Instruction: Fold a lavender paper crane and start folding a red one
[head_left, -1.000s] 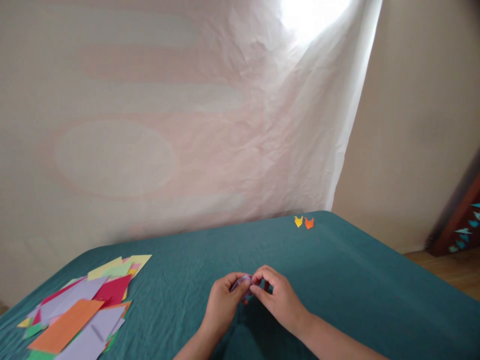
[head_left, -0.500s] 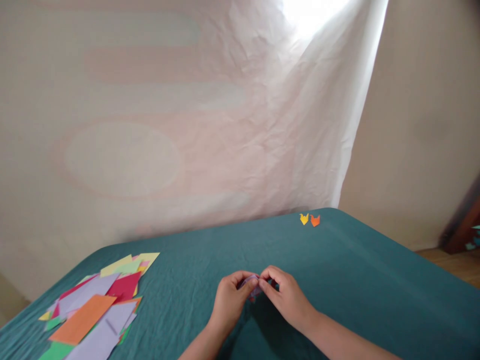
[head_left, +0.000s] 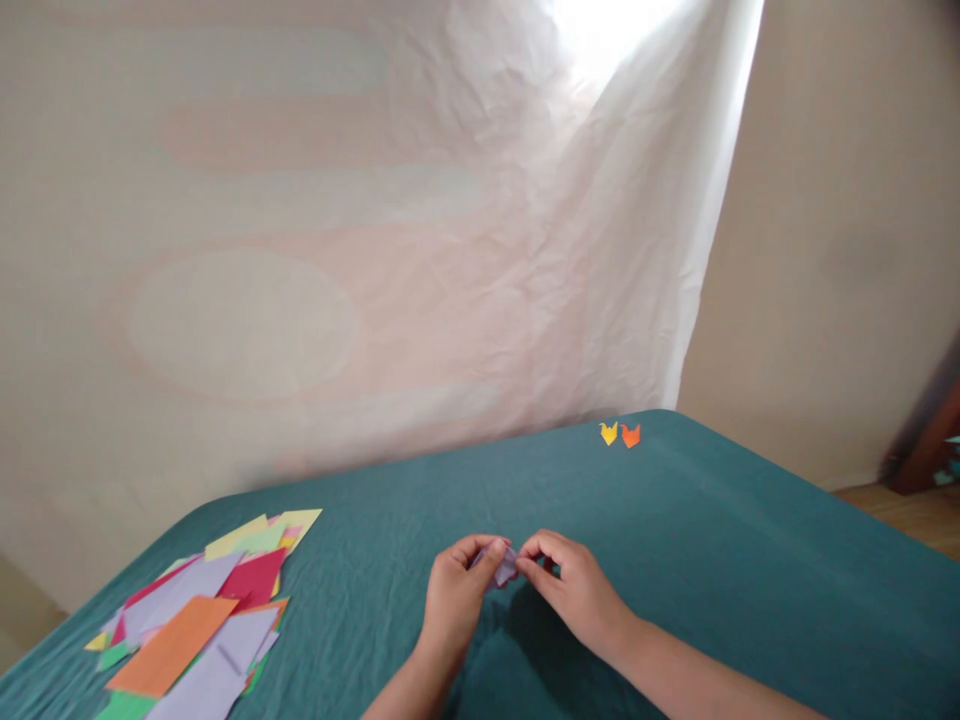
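Observation:
Between my two hands, a small folded piece of lilac paper (head_left: 504,568) is held just above the green cloth. My left hand (head_left: 459,590) is closed, its thumb and fingers pinching the paper from the left. With thumb and forefinger pressed together, my right hand (head_left: 568,582) pinches the paper's right edge. The fingers cover part of the paper, so its full shape is hidden.
A loose pile of coloured paper sheets (head_left: 174,646) lies at the left of the green-clothed table (head_left: 390,520). Near the far right corner sit two small folded paper figures, a yellow one (head_left: 608,433) and an orange one (head_left: 631,436). A pale sheet (head_left: 450,300) hangs behind.
More of the lilac paper shows between my hands now. My left thumb has shifted up and left on it, and the right fingertips have stayed at its edge.

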